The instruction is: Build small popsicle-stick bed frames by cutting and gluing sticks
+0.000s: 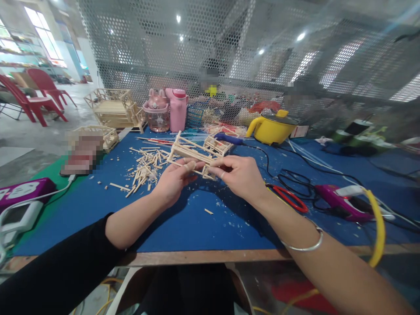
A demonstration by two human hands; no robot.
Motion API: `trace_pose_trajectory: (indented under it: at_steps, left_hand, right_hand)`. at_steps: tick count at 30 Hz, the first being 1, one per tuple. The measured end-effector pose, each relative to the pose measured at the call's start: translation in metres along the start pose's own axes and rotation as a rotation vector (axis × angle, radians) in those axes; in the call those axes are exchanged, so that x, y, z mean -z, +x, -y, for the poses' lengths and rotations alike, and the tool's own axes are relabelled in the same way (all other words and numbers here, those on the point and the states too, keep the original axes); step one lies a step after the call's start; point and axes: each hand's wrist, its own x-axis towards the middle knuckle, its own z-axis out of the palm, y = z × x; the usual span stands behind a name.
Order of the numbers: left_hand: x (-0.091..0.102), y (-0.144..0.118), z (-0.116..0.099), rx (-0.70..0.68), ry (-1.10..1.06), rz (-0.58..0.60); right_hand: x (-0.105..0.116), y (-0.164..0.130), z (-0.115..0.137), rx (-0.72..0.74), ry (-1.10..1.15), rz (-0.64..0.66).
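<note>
Between my hands is a small wooden stick frame [190, 152], raised a little above the blue table mat and tilted. My left hand [179, 177] grips its lower left side, thumb along a stick. At the right end, the fingers of my right hand [238, 173] pinch the frame near a short crosspiece; fingertips partly hide what they touch. Just behind it lies another stick structure [223, 144], with a blue-handled glue gun or soldering tool [229, 139] resting on it. To the left, a loose pile of short wooden sticks [146, 168] spreads over the mat.
Finished-looking stick models [113, 109] stand at the back left. A pink bottle [178, 109], a yellow pot [274, 129] and a perforated metal screen [157, 52] line the back. Red-handled scissors or pliers [290, 199], black cables and a purple power strip [344, 203] lie right; a phone [83, 153] is left.
</note>
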Motion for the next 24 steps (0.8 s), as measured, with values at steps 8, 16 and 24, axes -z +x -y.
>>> trace_pose_trajectory:
  at_steps: [8, 16, 24]
  left_hand:
    - [-0.002, -0.001, -0.001, 0.011, 0.004, -0.009]
    - [-0.002, -0.002, -0.001, 0.015, 0.020, -0.010]
    - [0.001, 0.000, 0.001, 0.012, 0.040, -0.012]
  right_hand:
    - [0.016, 0.008, -0.001, -0.274, 0.453, -0.132]
    - [0.007, -0.002, 0.003, -0.031, 0.231, -0.076]
    - [0.036, -0.023, -0.001, -0.064, -0.021, -0.034]
